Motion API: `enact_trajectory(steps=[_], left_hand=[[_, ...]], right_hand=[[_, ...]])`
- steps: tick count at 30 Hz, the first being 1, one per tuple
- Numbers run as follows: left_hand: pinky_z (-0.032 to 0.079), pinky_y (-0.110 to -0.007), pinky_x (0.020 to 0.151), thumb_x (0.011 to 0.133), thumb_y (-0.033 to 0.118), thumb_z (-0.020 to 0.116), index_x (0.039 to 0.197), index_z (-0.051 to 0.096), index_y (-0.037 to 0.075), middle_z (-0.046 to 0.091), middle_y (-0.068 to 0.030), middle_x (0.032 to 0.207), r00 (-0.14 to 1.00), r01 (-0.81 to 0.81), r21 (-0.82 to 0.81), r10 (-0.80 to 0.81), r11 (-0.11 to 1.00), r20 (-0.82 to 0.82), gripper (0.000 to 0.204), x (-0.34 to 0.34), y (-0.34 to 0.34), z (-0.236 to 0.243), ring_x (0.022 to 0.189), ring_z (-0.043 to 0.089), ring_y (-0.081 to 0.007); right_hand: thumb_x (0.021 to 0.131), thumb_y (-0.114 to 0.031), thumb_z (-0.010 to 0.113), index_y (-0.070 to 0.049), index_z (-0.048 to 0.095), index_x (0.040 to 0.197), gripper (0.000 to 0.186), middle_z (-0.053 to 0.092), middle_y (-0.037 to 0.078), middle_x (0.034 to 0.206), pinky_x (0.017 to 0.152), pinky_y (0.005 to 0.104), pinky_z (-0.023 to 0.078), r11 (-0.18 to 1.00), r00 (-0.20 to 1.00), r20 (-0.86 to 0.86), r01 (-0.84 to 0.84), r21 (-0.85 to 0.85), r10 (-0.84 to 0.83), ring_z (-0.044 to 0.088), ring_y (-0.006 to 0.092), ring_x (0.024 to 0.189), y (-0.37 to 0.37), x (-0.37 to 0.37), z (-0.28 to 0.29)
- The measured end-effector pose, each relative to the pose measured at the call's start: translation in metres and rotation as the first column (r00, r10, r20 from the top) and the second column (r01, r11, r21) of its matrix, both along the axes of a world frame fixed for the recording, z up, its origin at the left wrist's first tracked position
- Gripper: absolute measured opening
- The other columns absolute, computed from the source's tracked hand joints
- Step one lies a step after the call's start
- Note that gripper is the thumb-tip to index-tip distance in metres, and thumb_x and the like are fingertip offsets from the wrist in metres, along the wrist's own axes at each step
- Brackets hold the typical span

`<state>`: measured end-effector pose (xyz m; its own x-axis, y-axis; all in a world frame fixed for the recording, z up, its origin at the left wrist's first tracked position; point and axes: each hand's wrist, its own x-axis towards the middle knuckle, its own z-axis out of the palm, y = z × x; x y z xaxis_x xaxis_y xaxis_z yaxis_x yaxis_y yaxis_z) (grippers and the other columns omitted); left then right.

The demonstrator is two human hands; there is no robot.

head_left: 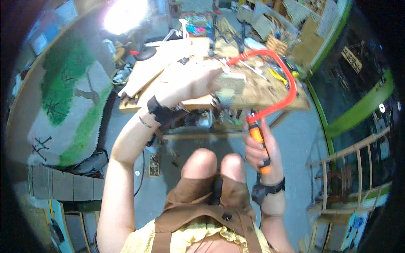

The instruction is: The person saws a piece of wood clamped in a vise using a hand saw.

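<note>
One red-framed saw [292, 84] at workbench [253, 93]: right hand [273, 152] wrapped round orange handle [256, 135]; left hand [196, 83] near saw's far end, can't tell finger hold.

Brown bib shorts [185, 196] run from 6 o'clock, their straps at 5 and 7, over a pale yellow, crinkled, ruffled top [141, 241]. Near 10 o'clock, the bare left hand [198, 82] has a black wrist strap [156, 109] and thin bracelet [144, 122]; between 4 and 5, the bare right hand [272, 152] has a black wristband [275, 188] with a dark, blocky unit [258, 194].
</note>
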<state>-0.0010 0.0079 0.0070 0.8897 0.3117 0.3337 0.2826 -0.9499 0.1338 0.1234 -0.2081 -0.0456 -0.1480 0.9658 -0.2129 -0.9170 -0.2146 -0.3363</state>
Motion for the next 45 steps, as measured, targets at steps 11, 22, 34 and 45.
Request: enact_trajectory(steps=[11,22,34,45], left_hand=[[0.046,-0.039,0.069,0.074,0.021,0.059,0.102,0.050,0.004,0.060,-0.0150,0.083,1.000,-0.009,-0.043,0.008,0.999,-0.014,0.034,-0.002,-0.001,0.001,0.080,0.059,-0.0299],[0.045,-0.040,0.067,0.071,0.012,0.061,0.096,0.050,0.000,0.058,-0.0199,0.079,0.998,-0.033,-0.191,0.022,0.981,-0.057,0.029,0.005,-0.011,0.014,0.078,0.058,-0.0347],[0.042,-0.038,0.058,0.072,0.023,0.064,0.088,0.054,0.003,0.054,-0.0158,0.062,0.998,-0.012,-0.008,0.013,1.000,0.063,0.028,0.001,-0.001,-0.004,0.062,0.056,-0.0306],[0.045,-0.039,0.071,0.071,0.017,0.061,0.093,0.051,0.002,0.058,-0.0177,0.085,0.998,0.034,-0.147,-0.026,0.989,0.056,0.029,0.012,-0.002,-0.009,0.082,0.058,-0.0314]], right_hand=[[0.088,-0.053,0.033,-0.010,0.046,0.093,0.045,0.033,-0.003,0.047,0.026,0.0201,0.029,1.000,0.999,0.036,0.005,0.008,-0.005,0.031,0.0063,0.030,0.016,0.003,0.006],[0.085,-0.058,0.035,-0.012,0.036,0.057,0.054,0.028,-0.005,0.041,0.028,0.0180,0.026,0.999,0.999,0.040,-0.014,-0.043,0.016,0.028,0.0047,0.029,0.040,0.007,0.005],[0.086,-0.056,0.037,-0.013,0.036,0.053,0.054,0.028,-0.004,0.037,0.026,0.0181,0.027,0.997,0.999,0.038,0.041,-0.059,-0.039,0.028,0.0044,0.026,0.043,-0.002,0.008],[0.087,-0.052,0.037,-0.012,0.045,0.085,0.041,0.033,-0.003,0.048,0.027,0.0185,0.027,0.995,0.994,0.069,0.075,0.067,-0.079,0.032,0.0048,0.031,0.050,0.000,0.001]])
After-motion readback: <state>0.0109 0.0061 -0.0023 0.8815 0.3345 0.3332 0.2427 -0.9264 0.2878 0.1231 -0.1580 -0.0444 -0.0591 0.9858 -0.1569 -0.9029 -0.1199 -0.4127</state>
